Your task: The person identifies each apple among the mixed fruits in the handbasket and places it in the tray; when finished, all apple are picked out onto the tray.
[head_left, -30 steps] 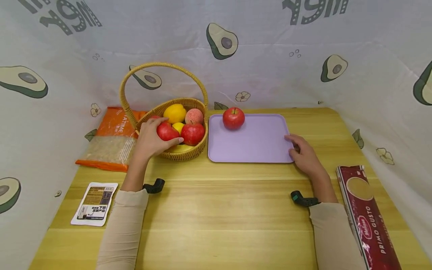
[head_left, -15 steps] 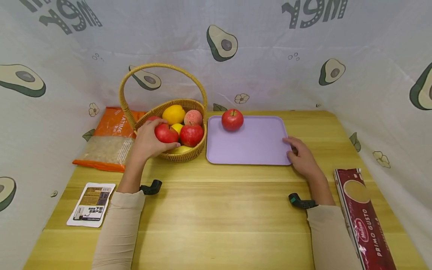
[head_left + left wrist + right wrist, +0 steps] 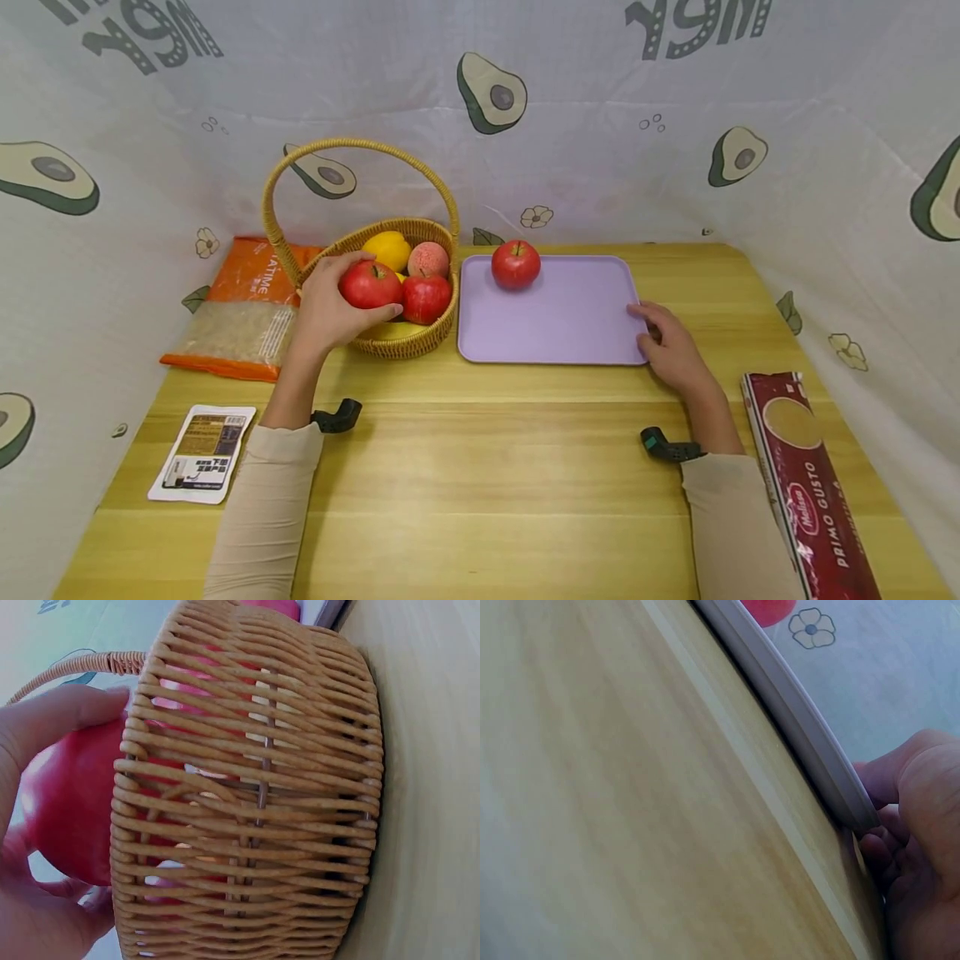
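A red apple (image 3: 371, 285) is gripped between the thumb and fingers of my left hand (image 3: 327, 304), at the left side of the wicker basket (image 3: 408, 343). In the left wrist view the held apple (image 3: 75, 802) shows partly above the basket's rim, the rest behind the weave. Around it in the basket are another red apple (image 3: 427, 298), a yellow fruit (image 3: 387, 249) and a pinkish round fruit (image 3: 428, 260). My right hand (image 3: 672, 348) pinches the right edge of a lilac tray (image 3: 555, 325), thumb on the rim. One more red apple (image 3: 516, 265) sits at the tray's back left.
The basket's tall handle (image 3: 360, 143) arches over the fruit. Left of it lies an orange bag (image 3: 243, 312), with a white pouch (image 3: 202, 454) nearer the front. A dark red pasta packet (image 3: 813, 492) lies at the right. A patterned cloth (image 3: 585, 125) hangs behind the table.
My left hand has lifted the apple slightly, and it now covers more of the yellow fruit behind it. The right hand stays on the tray's edge.
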Tool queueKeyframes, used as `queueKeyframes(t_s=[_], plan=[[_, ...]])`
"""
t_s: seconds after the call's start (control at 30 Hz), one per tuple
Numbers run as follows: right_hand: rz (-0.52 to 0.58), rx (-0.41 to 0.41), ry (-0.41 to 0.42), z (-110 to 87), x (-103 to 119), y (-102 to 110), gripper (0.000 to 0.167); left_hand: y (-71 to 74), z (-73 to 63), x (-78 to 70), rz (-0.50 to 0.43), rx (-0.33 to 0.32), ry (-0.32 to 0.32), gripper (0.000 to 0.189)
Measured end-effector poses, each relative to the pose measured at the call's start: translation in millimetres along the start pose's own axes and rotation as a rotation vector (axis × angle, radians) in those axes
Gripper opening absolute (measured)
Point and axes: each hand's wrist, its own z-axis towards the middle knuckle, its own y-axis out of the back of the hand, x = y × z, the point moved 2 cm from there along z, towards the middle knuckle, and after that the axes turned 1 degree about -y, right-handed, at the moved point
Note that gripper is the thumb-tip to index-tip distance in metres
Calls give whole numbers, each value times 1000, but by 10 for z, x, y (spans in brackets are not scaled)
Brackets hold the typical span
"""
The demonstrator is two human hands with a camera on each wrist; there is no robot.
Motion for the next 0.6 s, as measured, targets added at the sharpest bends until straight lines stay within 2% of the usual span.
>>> queueKeyframes(t_s=[0.13,0.23,0.33,0.53,0.6], plan=[[0,1,1,4,-3,1,48,-5,-9,-55,-134,-35,14,80],[-3,1,-2,2,0,6,48,-34,-24,-114,-280,-34,22,79],[-1,-1,-2,2,1,8,48,-80,-32,-177,-387,-21,11,77],[-5,-2,0,0,1,3,48,-191,-6,-280,-517,-2,-41,70],[-8,-1,-3,-1,2,2,48,-220,1,-326,-535,4,-56,69]])
